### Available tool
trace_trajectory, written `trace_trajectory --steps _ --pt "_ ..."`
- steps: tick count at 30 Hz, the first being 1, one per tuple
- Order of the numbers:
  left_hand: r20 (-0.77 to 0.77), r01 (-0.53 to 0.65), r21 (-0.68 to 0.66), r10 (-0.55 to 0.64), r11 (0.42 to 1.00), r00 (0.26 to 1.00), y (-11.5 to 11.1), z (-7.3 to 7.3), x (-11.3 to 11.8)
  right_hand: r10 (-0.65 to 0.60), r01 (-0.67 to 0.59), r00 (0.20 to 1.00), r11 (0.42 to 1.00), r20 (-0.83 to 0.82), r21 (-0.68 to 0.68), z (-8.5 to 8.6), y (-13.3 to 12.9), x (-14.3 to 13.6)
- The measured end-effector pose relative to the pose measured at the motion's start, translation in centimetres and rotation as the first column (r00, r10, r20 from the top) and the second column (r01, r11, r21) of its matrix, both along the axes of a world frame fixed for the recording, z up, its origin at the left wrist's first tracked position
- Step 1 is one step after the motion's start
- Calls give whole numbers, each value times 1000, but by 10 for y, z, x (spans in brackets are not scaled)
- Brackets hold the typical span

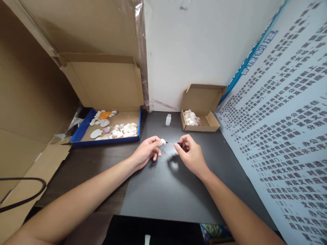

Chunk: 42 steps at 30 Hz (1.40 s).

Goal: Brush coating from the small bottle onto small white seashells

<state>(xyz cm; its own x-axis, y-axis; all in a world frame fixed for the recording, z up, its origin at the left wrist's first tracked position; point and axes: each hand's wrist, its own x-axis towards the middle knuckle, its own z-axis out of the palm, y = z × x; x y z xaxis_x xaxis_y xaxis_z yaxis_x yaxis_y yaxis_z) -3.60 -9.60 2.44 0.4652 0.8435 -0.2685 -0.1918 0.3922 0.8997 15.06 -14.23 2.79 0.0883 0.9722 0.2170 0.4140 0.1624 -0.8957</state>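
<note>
My left hand [146,151] pinches a small white shell [162,141] between thumb and fingertips above the dark mat [163,190]. My right hand [190,154] holds a small dark brush cap [180,144]; its thin tip points left at the shell. A little white bottle [168,119] stands uncapped just beyond the hands. A blue-edged open box [84,131] at the left holds several shells. At the back right a small brown box [204,127] contains more shells.
Big cardboard sheets [30,102] lean along the left side and behind the blue-edged box. A printed poster [281,136] with text slants up at the right. A black cable [25,199] loops over cardboard at the lower left. The white wall [199,51] stands behind.
</note>
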Motion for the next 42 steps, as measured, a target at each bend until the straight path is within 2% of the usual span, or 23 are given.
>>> trace_trajectory --steps 4,8,11,15,18,21,30,34,38,40,42 --pt "-10 -3 6 3 1000 1000 0 1 0 26 -25 998 1000 -54 4 0 0 0" --pt "-13 -11 21 11 1000 1000 0 1 0 8 -8 1000 1000 -30 -1 0 0 -1" --pt "-14 -23 24 23 999 1000 0 0 -1 54 -56 993 998 -108 -12 0 -1 -1" --pt "-12 -41 29 42 999 999 1 0 -1 31 -31 996 999 -79 -5 0 -1 -1" --pt "-15 -35 22 35 999 999 1 1 -1 56 -59 988 998 -144 -20 0 -1 -1" --pt "-17 -37 25 37 999 999 0 1 -1 32 -32 994 999 -103 -4 0 -2 -1" --pt "-12 -34 35 34 999 999 1 0 -1 67 -71 991 997 -120 -31 0 0 1" --pt "-19 -29 30 30 999 999 2 -1 -1 54 -56 996 998 -72 -29 1 1 3" --pt "-27 -20 37 21 999 999 1 -2 0 114 -120 987 991 -114 -52 1 1 3" --pt "-30 -19 40 21 999 999 1 -1 0 69 -70 997 997 -27 -44 0 1 3" --pt "-34 -21 40 22 999 999 1 -2 0 49 -50 998 998 -27 -33 0 0 3"
